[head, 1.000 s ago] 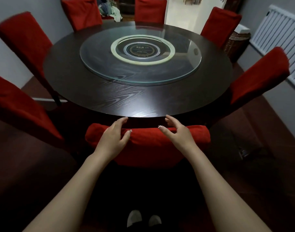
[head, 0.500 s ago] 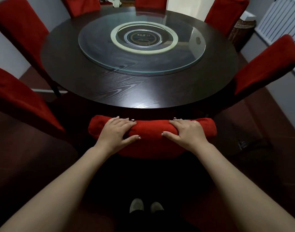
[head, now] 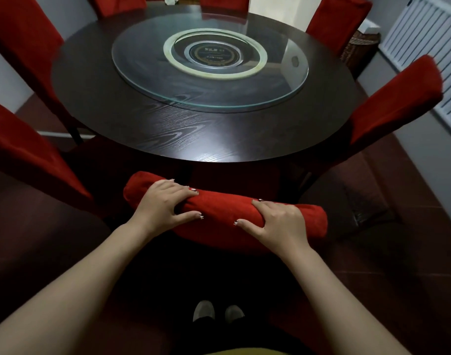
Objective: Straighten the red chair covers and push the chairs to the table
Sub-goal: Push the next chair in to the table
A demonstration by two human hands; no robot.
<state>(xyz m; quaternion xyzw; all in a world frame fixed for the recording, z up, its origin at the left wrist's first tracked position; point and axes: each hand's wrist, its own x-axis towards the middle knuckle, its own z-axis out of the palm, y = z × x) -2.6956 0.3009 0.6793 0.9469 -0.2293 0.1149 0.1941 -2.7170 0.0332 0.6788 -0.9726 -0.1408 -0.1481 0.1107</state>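
Two hands held the top of a red chair by the round table.

The left hand (head: 165,204) and the right hand (head: 278,225) were each wrapped over the top of the near chair (head: 219,238). The fingers were on the far side and the thumbs on the near side, squeezing the red chair cover (head: 224,208). The chair stood just beside the near edge of the dark table (head: 193,139), and its left end looked closer to the table than its right end. I think a hard push could bang the chair into the table, or pinch the fingers, because they were on the table side. A tug from one hand alone could twist the cover. The cover looked soft, fuzzy and plump like a roll, with a little dent by the left thumb.
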